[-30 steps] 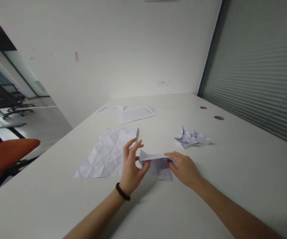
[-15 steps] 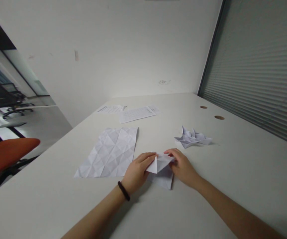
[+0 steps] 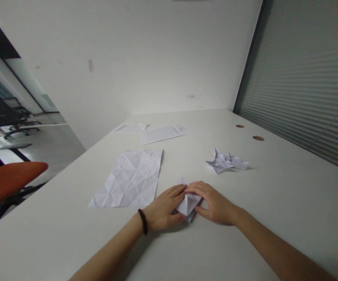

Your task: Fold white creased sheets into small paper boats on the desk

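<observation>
A small piece of folded white paper (image 3: 188, 203) lies on the white table between my two hands. My left hand (image 3: 165, 207), with a dark band at the wrist, presses on its left side, fingers on top and thumb along the near edge. From the right, my right hand (image 3: 211, 201) grips the paper's edge between bent fingers and thumb. Parts of the paper are hidden under the fingers. Left of my hands lies a creased paper sheet (image 3: 133, 177) with a grid of fold lines. Beyond my right hand sits a pointed folded paper shape (image 3: 226, 161).
Printed sheets (image 3: 164, 134) and more papers (image 3: 131, 128) lie toward the back of the table (image 3: 274, 203). Two round holes are near its right edge, beside a window with blinds (image 3: 300, 78). An orange chair seat (image 3: 13, 179) stands at the left.
The folded paper has gone from lifted and partly opened to flatter and more compact on the table. My right hand has moved left and closer to my left hand.
</observation>
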